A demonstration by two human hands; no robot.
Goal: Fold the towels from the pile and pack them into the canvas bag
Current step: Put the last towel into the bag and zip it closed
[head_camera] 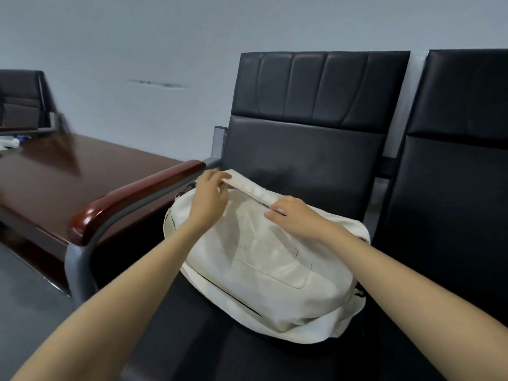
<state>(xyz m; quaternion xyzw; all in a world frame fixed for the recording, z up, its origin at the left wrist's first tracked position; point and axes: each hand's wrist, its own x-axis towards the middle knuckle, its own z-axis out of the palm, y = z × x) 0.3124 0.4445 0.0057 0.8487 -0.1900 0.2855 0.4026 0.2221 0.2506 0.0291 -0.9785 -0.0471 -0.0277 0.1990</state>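
A cream canvas bag point(269, 270) lies bulging on the seat of a black chair point(308, 149), its zipper line running along the top edge. My left hand point(210, 196) pinches the bag's upper left rim beside the zipper. My right hand point(295, 215) sits at the zipper further right, fingers curled at what looks like the zipper pull; the pull itself is hidden under my fingers. No towels show outside the bag.
A dark wooden table point(68, 182) stands to the left, with small items at its far end. The chair's red-brown armrest point(132, 199) lies between table and bag. A second black chair point(461, 160) stands on the right.
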